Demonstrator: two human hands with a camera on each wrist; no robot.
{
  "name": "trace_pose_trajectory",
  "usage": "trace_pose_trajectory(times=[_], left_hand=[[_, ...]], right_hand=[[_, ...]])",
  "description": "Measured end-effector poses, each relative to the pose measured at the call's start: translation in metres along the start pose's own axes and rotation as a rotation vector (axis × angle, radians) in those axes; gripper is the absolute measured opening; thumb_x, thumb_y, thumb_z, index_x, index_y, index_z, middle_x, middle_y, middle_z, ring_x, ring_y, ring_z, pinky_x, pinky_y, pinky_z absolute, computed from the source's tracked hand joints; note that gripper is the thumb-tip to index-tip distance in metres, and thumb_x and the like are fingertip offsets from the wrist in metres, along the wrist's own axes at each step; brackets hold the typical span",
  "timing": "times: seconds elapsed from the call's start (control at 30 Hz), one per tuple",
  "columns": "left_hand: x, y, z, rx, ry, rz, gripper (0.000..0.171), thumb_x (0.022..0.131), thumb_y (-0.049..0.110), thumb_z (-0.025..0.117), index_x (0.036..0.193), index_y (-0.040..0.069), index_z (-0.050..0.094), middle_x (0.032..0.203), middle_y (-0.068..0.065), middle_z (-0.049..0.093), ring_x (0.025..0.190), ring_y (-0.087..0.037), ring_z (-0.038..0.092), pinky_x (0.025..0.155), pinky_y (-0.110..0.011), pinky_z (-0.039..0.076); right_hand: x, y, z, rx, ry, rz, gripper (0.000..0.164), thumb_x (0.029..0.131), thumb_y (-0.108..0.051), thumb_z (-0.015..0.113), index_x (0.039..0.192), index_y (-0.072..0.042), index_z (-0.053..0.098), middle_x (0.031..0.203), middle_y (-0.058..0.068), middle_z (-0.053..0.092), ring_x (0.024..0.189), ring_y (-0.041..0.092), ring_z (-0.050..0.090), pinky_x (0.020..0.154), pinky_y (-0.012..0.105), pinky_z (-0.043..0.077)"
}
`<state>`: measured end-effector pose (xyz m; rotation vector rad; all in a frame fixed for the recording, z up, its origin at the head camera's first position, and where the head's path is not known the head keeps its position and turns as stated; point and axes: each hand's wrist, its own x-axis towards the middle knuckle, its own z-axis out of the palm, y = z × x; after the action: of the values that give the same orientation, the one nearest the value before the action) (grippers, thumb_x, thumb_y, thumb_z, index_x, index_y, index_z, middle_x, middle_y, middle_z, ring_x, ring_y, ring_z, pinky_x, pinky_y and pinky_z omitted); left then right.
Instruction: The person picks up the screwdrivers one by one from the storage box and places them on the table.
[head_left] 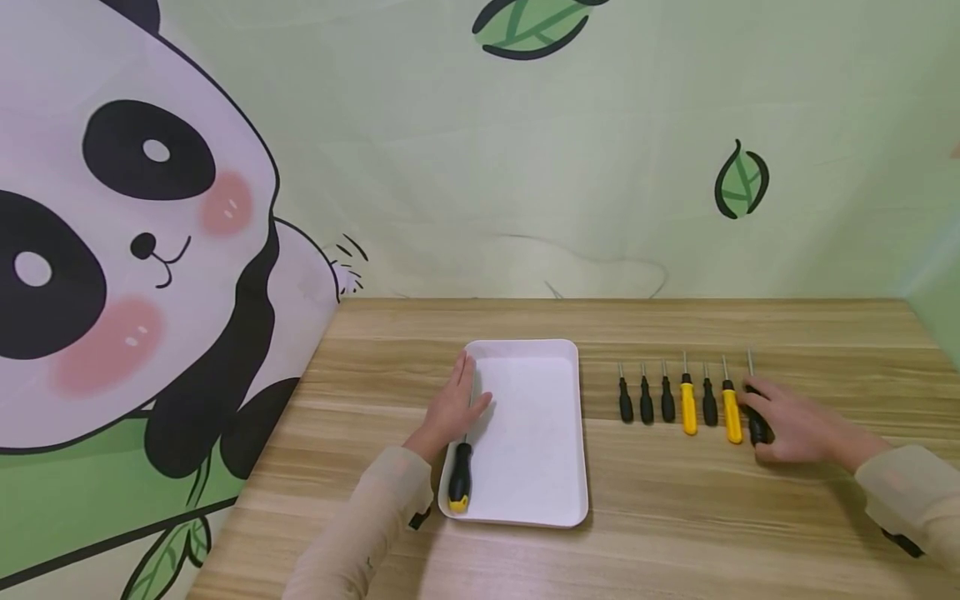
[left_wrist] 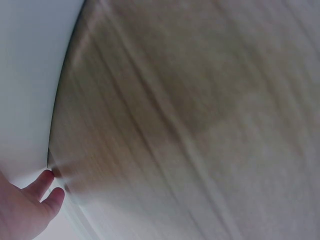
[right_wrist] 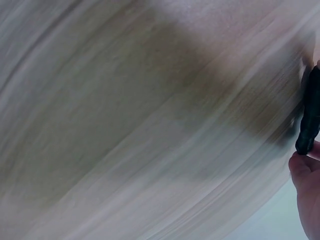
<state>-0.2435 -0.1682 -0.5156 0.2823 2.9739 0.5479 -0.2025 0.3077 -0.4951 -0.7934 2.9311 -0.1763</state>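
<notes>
My left hand (head_left: pixel 452 408) rests on the left rim of a white tray (head_left: pixel 532 433), fingers fairly straight and the thumb over the inside. In the left wrist view the fingertips (left_wrist: pixel 46 176) touch the tray's outer edge near the table. Inside the tray, along its left side, lies a large screwdriver (head_left: pixel 460 479) with a black and yellow handle; the hand partly covers its shaft. At the right end of a row, my right hand (head_left: pixel 798 421) grips a black-handled screwdriver (head_left: pixel 758 428), whose shaft points away. The right wrist view shows its black handle (right_wrist: pixel 310 112) at the fingers.
Left of the right hand, several screwdrivers lie side by side: small black ones (head_left: pixel 647 402) and two yellow-handled ones, one (head_left: pixel 688 407) mid-row and another (head_left: pixel 731 414) beside the hand. The wooden table (head_left: pixel 675 517) meets a green panda-print backdrop (head_left: pixel 420 167) at the back.
</notes>
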Motion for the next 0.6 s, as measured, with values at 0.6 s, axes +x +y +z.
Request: trace_pose_trajectory(times=[0.6], left_hand=[[0.0002, 0.0004, 0.0001, -0.019, -0.002, -0.01, 0.075, 0.089, 0.044, 0.042, 0.143, 0.009, 0.003, 0.15, -0.004, -0.006, 0.13, -0.028, 0.03, 0.1, -0.042, 0.033]], right_hand=[[-0.0007, -0.0008, 0.0002, 0.032, -0.001, -0.023, 0.063, 0.065, -0.028, 0.067, 0.114, 0.008, 0.05, 0.128, 0.034, 0.035, 0.112, 0.05, 0.037, 0.087, 0.059, 0.035]])
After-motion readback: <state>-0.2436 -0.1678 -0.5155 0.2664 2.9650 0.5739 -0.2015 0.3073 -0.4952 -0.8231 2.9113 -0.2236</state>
